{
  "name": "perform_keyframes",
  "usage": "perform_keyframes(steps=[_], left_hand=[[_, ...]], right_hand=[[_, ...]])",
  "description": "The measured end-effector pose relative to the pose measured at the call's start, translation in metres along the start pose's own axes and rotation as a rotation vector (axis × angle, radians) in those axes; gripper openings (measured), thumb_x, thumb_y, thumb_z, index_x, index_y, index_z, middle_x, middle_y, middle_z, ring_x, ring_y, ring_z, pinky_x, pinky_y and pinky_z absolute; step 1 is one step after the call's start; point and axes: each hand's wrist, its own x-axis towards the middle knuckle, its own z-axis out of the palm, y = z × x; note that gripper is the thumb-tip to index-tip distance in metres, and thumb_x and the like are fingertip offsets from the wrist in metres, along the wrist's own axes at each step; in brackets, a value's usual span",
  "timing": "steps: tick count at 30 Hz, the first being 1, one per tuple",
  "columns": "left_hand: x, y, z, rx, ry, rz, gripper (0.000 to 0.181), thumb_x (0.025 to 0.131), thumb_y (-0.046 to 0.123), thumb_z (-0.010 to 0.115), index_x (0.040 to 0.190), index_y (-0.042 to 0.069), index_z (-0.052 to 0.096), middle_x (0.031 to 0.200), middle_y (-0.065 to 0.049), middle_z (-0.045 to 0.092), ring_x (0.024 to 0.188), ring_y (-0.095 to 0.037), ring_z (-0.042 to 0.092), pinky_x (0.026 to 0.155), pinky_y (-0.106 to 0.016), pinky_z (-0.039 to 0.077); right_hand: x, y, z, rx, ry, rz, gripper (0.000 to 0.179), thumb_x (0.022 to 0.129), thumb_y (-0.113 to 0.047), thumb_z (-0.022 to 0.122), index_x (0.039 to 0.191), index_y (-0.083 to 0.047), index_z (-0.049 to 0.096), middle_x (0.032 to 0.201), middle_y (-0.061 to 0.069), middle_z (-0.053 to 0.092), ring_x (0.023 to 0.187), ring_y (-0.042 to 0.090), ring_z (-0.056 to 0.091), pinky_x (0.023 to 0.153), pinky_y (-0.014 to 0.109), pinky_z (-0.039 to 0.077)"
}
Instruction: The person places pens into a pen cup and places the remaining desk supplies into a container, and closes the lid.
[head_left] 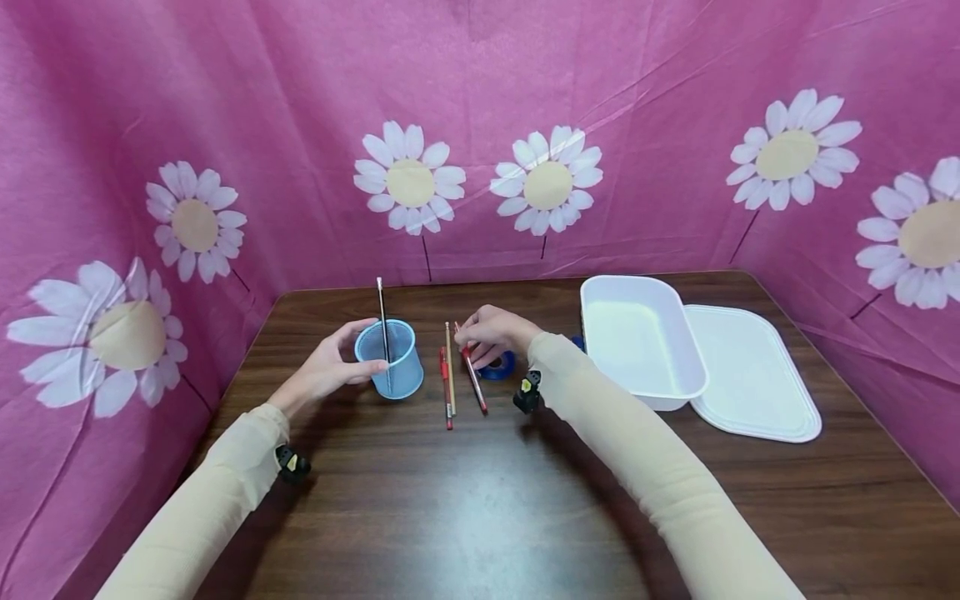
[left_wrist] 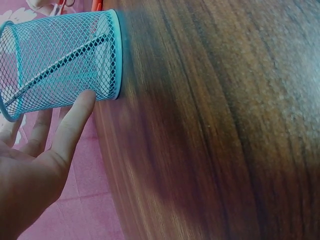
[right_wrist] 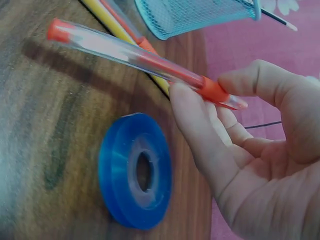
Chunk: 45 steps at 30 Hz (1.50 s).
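A light-blue wire-mesh pen cup [head_left: 405,375] stands upright at the left of the table, with one dark pencil [head_left: 381,302] leaning in it. My left hand [head_left: 327,367] holds the cup from its left side, thumb in front and fingers behind. In my right hand [head_left: 497,330], thumb and fingers pinch a clear pen with red ends [right_wrist: 130,56] near one end, tilted above the table. Between the hands lie another red pen [head_left: 447,396] and a yellow pencil [head_left: 449,343], side by side. A roll of blue tape [right_wrist: 111,172] lies below my right hand.
To the right stands a white plastic tub [head_left: 637,325], partly overlapping a white lid [head_left: 757,375] that lies flat on the brown wooden table [head_left: 420,508]. A small blue thing [head_left: 577,342] shows at the tub's left edge. Pink cloth [head_left: 480,75] with daisies hangs behind.
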Motion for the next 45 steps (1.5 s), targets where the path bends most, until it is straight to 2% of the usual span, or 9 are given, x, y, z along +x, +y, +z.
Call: perform_keyframes(steps=[4,8,16,22,27,32,37,43,45], left_hand=[[0.000,0.000,0.000,-0.003,-0.005,0.000,0.083,0.087,0.015,0.083,0.155,0.007,0.036,0.138,-0.024,0.049,0.116,-0.031,0.053,0.082,-0.038,0.061],[0.000,-0.001,0.000,0.003,-0.004,-0.001,0.083,0.087,0.016,0.083,0.155,0.008,0.037,0.138,-0.024,0.050,0.112,-0.028,0.056,0.081,-0.040,0.061],[0.002,-0.003,-0.001,0.008,-0.001,0.000,0.082,0.086,0.015,0.083,0.154,0.008,0.038,0.137,-0.023,0.051,0.107,-0.025,0.058,0.081,-0.041,0.061],[0.001,-0.002,-0.001,0.006,-0.003,-0.004,0.082,0.087,0.015,0.083,0.154,0.007,0.037,0.138,-0.023,0.050,0.109,-0.024,0.057,0.081,-0.039,0.061],[0.001,-0.001,-0.001,0.010,-0.006,0.002,0.082,0.087,0.016,0.083,0.154,0.007,0.037,0.138,-0.023,0.050,0.108,-0.025,0.058,0.083,-0.045,0.061],[0.002,-0.002,-0.001,0.008,-0.007,0.015,0.081,0.087,0.015,0.083,0.154,0.007,0.037,0.138,-0.024,0.050,0.107,-0.025,0.060,0.082,-0.046,0.061],[0.003,-0.003,-0.001,0.000,-0.006,0.022,0.081,0.087,0.011,0.082,0.154,0.007,0.036,0.137,-0.025,0.050,0.105,-0.024,0.060,0.079,-0.040,0.061],[0.001,-0.002,-0.002,0.024,-0.009,0.016,0.083,0.087,0.018,0.083,0.154,0.009,0.036,0.136,-0.022,0.052,0.109,-0.027,0.058,0.080,-0.038,0.061],[0.001,-0.002,-0.003,0.027,-0.010,0.022,0.083,0.088,0.018,0.083,0.155,0.008,0.035,0.137,-0.023,0.051,0.107,-0.026,0.060,0.080,-0.041,0.061]], right_hand=[[-0.003,-0.002,-0.004,0.042,-0.064,0.004,0.048,0.094,-0.007,0.063,0.139,0.004,0.049,0.111,0.022,0.067,0.076,0.026,0.070,0.074,0.039,0.063],[-0.004,-0.005,-0.008,0.073,-0.133,0.013,0.053,0.094,-0.004,0.061,0.143,0.003,0.044,0.120,0.026,0.065,0.078,0.026,0.071,0.074,0.040,0.063],[-0.012,-0.026,-0.013,0.135,-0.210,-0.047,0.029,0.098,-0.006,0.064,0.124,-0.002,0.053,0.108,0.019,0.068,0.083,0.031,0.073,0.077,0.047,0.062],[-0.026,-0.049,-0.014,0.153,-0.256,-0.119,0.033,0.096,-0.011,0.071,0.122,-0.002,0.054,0.109,0.020,0.071,0.095,0.037,0.072,0.083,0.051,0.060],[-0.035,-0.064,-0.014,0.197,-0.295,-0.220,0.025,0.097,-0.011,0.070,0.116,-0.003,0.056,0.109,0.021,0.072,0.097,0.037,0.072,0.086,0.053,0.058],[-0.037,-0.075,-0.011,0.260,-0.265,-0.338,0.026,0.098,-0.011,0.069,0.117,0.000,0.055,0.110,0.022,0.072,0.094,0.033,0.073,0.089,0.052,0.057],[-0.035,-0.080,-0.007,0.327,-0.203,-0.414,0.031,0.098,-0.011,0.069,0.121,0.004,0.053,0.114,0.022,0.071,0.103,0.039,0.070,0.090,0.054,0.057],[-0.033,-0.079,-0.005,0.390,-0.143,-0.448,0.033,0.097,-0.009,0.070,0.124,0.004,0.053,0.116,0.022,0.071,0.110,0.043,0.066,0.090,0.053,0.057],[-0.032,-0.079,-0.003,0.410,-0.120,-0.450,0.025,0.097,-0.009,0.070,0.118,-0.002,0.057,0.115,0.021,0.071,0.108,0.040,0.068,0.088,0.050,0.058]])
